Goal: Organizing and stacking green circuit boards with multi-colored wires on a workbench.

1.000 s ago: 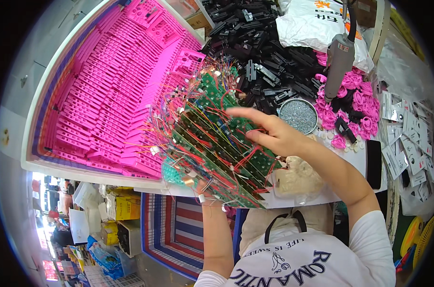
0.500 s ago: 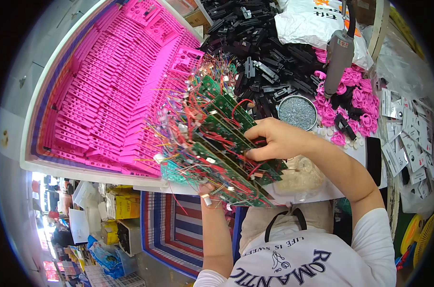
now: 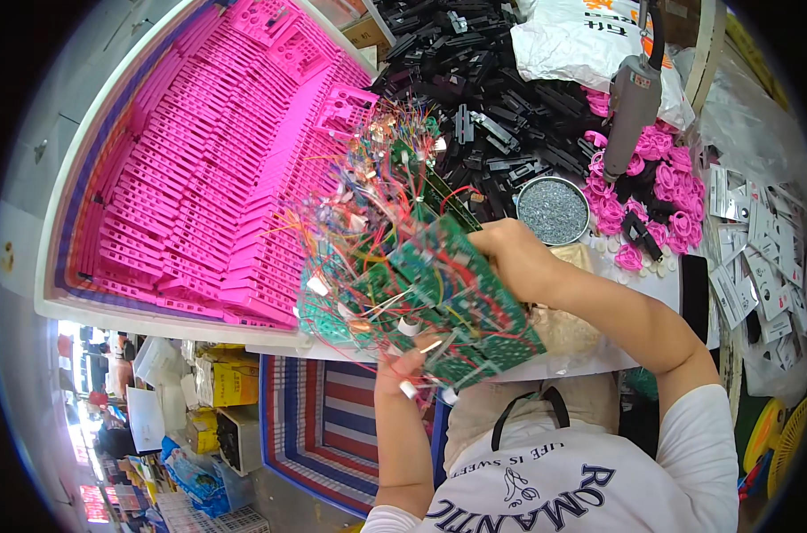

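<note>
Right hand (image 3: 517,259), fingers hidden, touches tilted green circuit boards (image 3: 475,302) over the white table's (image 3: 666,282) near edge; left hand (image 3: 403,366) sits beneath, wire-covered. Neither grip is discernible. Pink panels (image 3: 199,169) fill the adjoining bin (image 3: 137,323).

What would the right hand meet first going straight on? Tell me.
The right hand would likely meet the green circuit boards directly ahead; unclear depth hides which board comes first.

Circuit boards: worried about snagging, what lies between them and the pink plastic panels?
Tangled multicoloured wires lie between the green circuit boards and pink plastic panels in the head view.
</note>
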Available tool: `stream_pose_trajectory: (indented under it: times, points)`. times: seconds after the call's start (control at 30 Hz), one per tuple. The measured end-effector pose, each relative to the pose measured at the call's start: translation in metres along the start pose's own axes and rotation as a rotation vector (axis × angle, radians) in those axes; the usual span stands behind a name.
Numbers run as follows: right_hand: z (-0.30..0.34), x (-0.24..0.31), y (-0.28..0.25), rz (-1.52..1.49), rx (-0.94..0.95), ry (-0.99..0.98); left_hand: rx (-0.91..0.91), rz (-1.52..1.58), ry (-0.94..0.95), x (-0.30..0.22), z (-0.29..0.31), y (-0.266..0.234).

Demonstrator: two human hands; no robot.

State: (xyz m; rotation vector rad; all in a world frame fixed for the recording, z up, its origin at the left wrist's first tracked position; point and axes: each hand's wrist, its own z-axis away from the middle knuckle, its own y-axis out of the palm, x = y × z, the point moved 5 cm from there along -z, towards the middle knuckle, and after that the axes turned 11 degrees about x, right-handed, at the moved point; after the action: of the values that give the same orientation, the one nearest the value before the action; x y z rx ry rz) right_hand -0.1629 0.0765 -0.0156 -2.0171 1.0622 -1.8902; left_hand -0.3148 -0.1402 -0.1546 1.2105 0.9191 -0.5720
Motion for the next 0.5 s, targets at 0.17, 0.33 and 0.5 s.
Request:
stream_pose_trajectory:
  times: [0.17,0.33,0.5]
  points:
    - [-0.006,-0.020,-0.002,-0.110,0.082,0.041,-0.142,0.045,0.126,-0.026,-0.004,0.054]
    - [0.001,-0.010,-0.007,-0.446,0.113,-0.067,-0.158,0.186,0.162,-0.032,-0.026,0.032]
    - [0.009,0.004,-0.010,-0.369,-0.068,-0.245,-0.169,0.205,0.228,-0.016,-0.027,0.016]
